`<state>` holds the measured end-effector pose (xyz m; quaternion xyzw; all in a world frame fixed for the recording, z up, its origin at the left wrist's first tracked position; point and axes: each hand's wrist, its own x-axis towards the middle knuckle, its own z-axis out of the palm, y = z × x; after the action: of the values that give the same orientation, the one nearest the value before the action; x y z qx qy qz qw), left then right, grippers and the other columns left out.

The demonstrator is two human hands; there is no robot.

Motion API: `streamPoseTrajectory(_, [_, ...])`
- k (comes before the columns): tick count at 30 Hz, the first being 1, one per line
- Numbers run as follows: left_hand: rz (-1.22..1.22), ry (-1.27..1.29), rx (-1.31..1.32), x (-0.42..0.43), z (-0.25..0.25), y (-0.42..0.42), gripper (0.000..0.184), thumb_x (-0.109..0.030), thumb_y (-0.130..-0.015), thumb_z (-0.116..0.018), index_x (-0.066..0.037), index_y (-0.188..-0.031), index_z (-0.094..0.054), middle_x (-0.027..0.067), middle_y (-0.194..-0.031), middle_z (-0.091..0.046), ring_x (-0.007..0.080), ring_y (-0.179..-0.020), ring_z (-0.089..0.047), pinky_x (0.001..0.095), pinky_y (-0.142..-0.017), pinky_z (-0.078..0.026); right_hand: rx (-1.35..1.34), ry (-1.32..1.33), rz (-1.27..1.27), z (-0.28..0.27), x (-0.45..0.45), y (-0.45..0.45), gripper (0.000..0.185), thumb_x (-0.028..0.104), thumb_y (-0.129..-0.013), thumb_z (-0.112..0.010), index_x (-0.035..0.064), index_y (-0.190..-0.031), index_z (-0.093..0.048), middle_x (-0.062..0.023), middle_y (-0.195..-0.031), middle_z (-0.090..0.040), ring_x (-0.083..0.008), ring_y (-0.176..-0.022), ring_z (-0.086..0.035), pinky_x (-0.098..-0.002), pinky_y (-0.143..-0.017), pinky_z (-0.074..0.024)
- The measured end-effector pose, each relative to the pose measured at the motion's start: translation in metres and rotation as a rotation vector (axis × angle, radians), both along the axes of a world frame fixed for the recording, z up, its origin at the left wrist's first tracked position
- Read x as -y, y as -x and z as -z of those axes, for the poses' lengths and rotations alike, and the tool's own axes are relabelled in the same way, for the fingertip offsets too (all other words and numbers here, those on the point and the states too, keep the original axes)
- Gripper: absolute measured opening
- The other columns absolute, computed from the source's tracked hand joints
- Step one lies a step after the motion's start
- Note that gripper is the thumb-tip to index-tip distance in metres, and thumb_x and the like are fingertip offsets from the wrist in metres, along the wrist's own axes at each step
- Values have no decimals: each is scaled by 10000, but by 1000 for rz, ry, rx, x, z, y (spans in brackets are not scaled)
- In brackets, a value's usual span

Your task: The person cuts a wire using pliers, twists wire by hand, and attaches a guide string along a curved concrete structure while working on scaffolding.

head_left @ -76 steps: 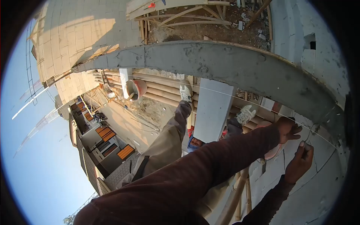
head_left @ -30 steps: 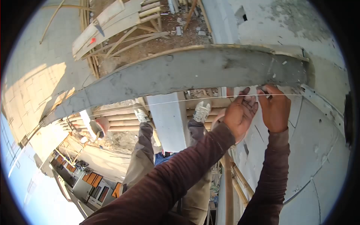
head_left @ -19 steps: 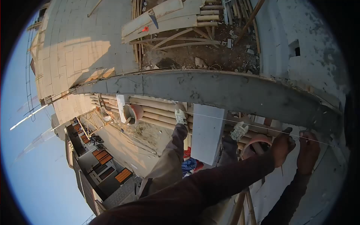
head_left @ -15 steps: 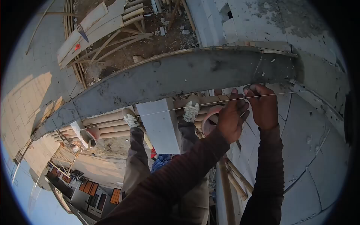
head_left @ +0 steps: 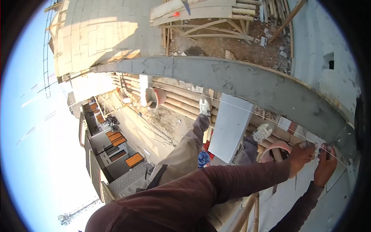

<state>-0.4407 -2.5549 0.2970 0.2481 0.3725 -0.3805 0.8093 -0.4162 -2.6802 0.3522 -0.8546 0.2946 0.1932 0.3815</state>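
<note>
My left hand [head_left: 302,157] and my right hand [head_left: 325,167] are close together at the far right, near the end of the grey cement-faced beam [head_left: 266,87]. The fingers of both are drawn into a pinch; what lies between the fingertips is too small to make out. A thin pale string [head_left: 239,107] runs taut beside the beam and crosses over the fingers of both hands. Just left of my left hand is a reddish bucket [head_left: 276,150] with a tool or stick in it.
My shoes, one of them a white shoe [head_left: 262,132], stand on bamboo poles [head_left: 181,105] either side of a pale block [head_left: 231,127]. Another bucket [head_left: 155,98] sits farther left. Planks [head_left: 205,13] lie beyond the beam. Ground and buildings [head_left: 116,150] show far below.
My view has turned and shifted left, so the hands now appear farther right and lower. Both hands stay pinched by the string, near the beam's end.
</note>
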Motion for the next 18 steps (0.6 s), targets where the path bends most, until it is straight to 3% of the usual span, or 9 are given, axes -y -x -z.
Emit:
streamPoseTrajectory(1, [-9, -8, -39, -3, -11, -8, 331, -393, -911, -701, -95, -954, -563, -15, -852, -560, 91, -765, -575, 260, -734, -472, 139, -178, 81, 23, 10, 15, 215, 159, -983, -577, -49, -931, -593, -59, -815, -576, -123, -773, -510, -289, -708, -438])
streamPoseTrajectory(6, [-32, 215, 30, -4, 2, 5, 329, -397, -945, -652, -88, -957, -541, -20, -803, -530, 82, -696, -527, 259, -613, -418, 149, 16, -128, 22, 13, 18, 273, 208, -993, -529, -60, -981, -583, -117, -823, -575, -189, -751, -520, -356, -703, -430])
streamPoseTrajectory(7, [-26, 205, 34, -2, 2, 7, 317, -381, -945, -650, -84, -955, -540, -20, -796, -528, 80, -688, -520, 259, -599, -405, 118, -13, -88, 26, 14, 19, 290, 219, -991, -524, -67, -976, -569, -124, -791, -530, -218, -726, -498, -384, -698, -422])
streamPoseTrajectory(9, [-15, 186, 41, 3, 5, 9, 292, -348, -946, -645, -76, -952, -538, -20, -781, -523, 76, -670, -505, 261, -570, -378, 73, 53, -76, 30, 19, 24, 302, 238, -999, -516, -54, -1010, -596, -134, -840, -577, -221, -752, -528, -381, -721, -435])
streamPoseTrajectory(12, [225, -101, 114, 6, 14, 4, 247, -300, -929, -649, -75, -937, -548, -16, -777, -525, 82, -653, -508, 252, -561, -377, 161, 230, -4, 32, 1, 26, 319, 256, -1003, -525, -35, -1080, -631, -145, -947, -641, -226, -805, -573, -366, -747, -456])
streamPoseTrajectory(15, [307, -53, 70, -11, 0, -12, 206, -268, -915, -648, -81, -918, -562, -16, -797, -544, 91, -687, -526, 251, -582, -399, 275, 261, 24, 34, -13, 29, 308, 256, -998, -558, -27, -1075, -653, -125, -976, -669, -204, -830, -605, -332, -744, -477])
streamPoseTrajectory(17, [82, 178, -78, -25, -12, -15, 209, -286, -918, -651, -97, -890, -566, -26, -810, -562, 98, -743, -547, 244, -647, -425, 189, 169, 103, 19, -14, 23, 288, 254, -980, -599, -25, -1017, -664, -95, -892, -671, -167, -771, -599, -304, -697, -484])
streamPoseTrajectory(18, [77, 124, -167, -24, -15, -13, 171, -262, -929, -641, -105, -948, -574, -39, -849, -556, 94, -781, -551, 258, -721, -436, 111, 83, 131, 9, -17, 18, 271, 244, -978, -601, -18, -973, -667, -80, -830, -659, -140, -727, -574, -290, -663, -473])
